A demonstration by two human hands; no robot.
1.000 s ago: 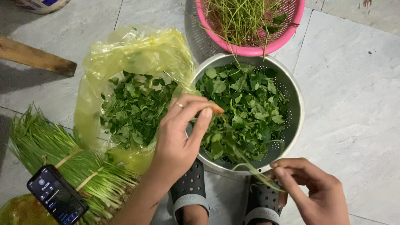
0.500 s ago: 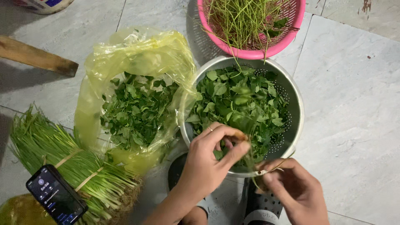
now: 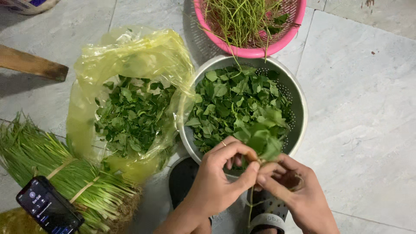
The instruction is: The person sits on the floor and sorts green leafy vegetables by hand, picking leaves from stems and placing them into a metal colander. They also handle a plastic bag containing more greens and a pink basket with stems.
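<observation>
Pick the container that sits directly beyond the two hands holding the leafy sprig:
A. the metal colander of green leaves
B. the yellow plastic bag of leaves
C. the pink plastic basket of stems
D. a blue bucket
A: the left hand and right hand pinch a leafy sprig at the near rim of the metal colander, which is full of picked leaves.

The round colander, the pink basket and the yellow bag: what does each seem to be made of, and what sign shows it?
Colander: likely steel, shiny grey with punched holes.
Pink basket: probably moulded plastic, uniform colour, slotted wall.
Yellow bag: thin plastic film, translucent, crinkled, glossy.
</observation>
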